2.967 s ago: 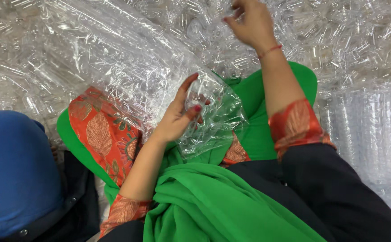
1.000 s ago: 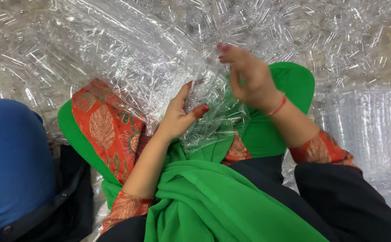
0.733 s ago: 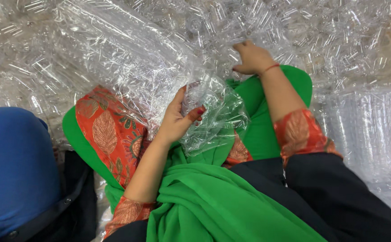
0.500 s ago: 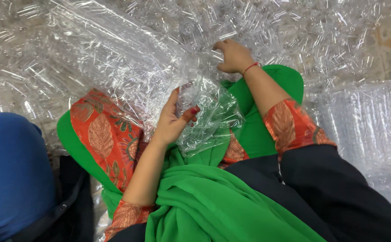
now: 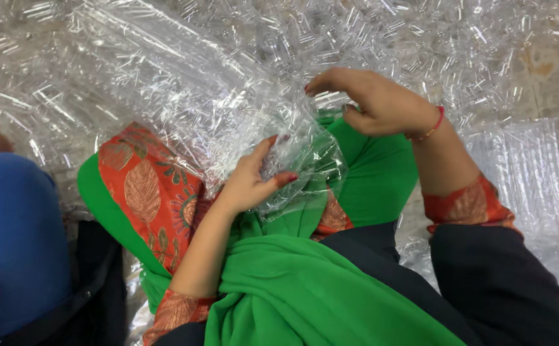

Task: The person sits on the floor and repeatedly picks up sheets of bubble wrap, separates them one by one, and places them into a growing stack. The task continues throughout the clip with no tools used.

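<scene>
Head view, reading from the left: a blue bundle (image 5: 10,243) sits at the edge, well apart from your work, and next to it the orange leaf-print cloth (image 5: 145,186) covers your knee. Over that knee lies the clear plastic bag (image 5: 183,109), packed with small clear pieces. Its long axis runs on a slant from the upper left down toward your lap, and the crumpled mouth points at your body, ending just above the green cloth (image 5: 305,301).

Your left hand (image 5: 254,182) has that mouth gathered between thumb and fingers, closed on the film in a firm pinch. Further right, your right hand (image 5: 375,102) hovers curled just above the bag, fingers bent and half open; whether it holds one of the small clear pieces I cannot tell, since anything clear is lost against the heap of clear plastic pieces (image 5: 420,38) behind it.

My worry is the mouth of the bag: if your left pinch slackens, the slick film could slip and let the contents spill into your lap, because the bag tilts downhill toward you.
</scene>
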Action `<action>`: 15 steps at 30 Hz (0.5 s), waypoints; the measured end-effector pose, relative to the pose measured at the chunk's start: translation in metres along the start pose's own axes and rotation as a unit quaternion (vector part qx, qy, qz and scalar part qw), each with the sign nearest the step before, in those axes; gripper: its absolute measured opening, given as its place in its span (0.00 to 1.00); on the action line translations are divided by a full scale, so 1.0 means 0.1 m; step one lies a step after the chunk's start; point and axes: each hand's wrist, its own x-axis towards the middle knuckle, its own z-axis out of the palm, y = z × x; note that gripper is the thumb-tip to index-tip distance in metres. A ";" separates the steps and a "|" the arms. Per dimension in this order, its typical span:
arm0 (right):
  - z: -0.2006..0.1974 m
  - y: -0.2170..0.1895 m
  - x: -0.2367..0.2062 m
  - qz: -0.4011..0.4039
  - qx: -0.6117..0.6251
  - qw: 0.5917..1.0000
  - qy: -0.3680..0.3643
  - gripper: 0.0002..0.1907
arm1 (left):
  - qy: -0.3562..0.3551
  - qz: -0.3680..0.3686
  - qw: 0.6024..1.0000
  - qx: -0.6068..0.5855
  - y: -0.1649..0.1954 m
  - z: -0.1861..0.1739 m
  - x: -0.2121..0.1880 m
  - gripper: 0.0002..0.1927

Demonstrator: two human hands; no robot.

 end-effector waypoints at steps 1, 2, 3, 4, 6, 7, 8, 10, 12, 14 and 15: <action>-0.04 -0.06 0.01 -0.009 -0.027 0.999 -0.018 0.35 | -0.008 0.004 1.000 -0.002 0.01 -0.01 -0.01 0.39; -0.06 -0.11 0.02 0.004 -0.019 1.000 -0.024 0.35 | -0.015 0.006 1.000 -0.005 0.02 -0.02 -0.02 0.39; -0.07 -0.15 0.03 0.015 -0.011 0.999 -0.031 0.34 | -0.017 0.001 1.000 -0.009 0.03 -0.02 -0.02 0.39; -0.08 -0.17 0.04 0.025 -0.003 0.999 -0.038 0.34 | -0.019 -0.006 1.000 -0.012 0.03 -0.03 -0.02 0.39; -0.10 -0.19 0.03 0.027 0.018 0.999 -0.036 0.33 | -0.010 0.006 1.000 -0.023 0.03 -0.05 -0.02 0.38; -0.11 -0.20 0.03 0.029 0.028 0.999 -0.034 0.33 | 0.000 0.025 0.999 -0.030 0.02 -0.06 -0.02 0.38; -0.12 -0.20 0.02 0.032 0.036 0.998 -0.045 0.33 | 0.008 0.043 0.998 -0.036 0.02 -0.06 -0.01 0.37; -0.11 -0.20 0.01 0.042 0.053 0.996 -0.065 0.33 | 0.001 0.050 0.998 -0.022 0.01 -0.09 0.00 0.36; -0.06 -0.20 0.01 0.043 0.072 0.994 -0.068 0.35 | -0.016 0.034 0.999 -0.005 0.00 -0.10 0.01 0.36; 0.02 -0.18 0.01 0.037 0.081 0.993 -0.077 0.38 | -0.040 -0.002 0.999 0.018 -0.01 -0.09 0.03 0.37; 0.07 -0.17 0.01 0.028 0.082 0.992 -0.087 0.40 | -0.047 0.002 0.999 0.025 -0.01 -0.07 0.04 0.37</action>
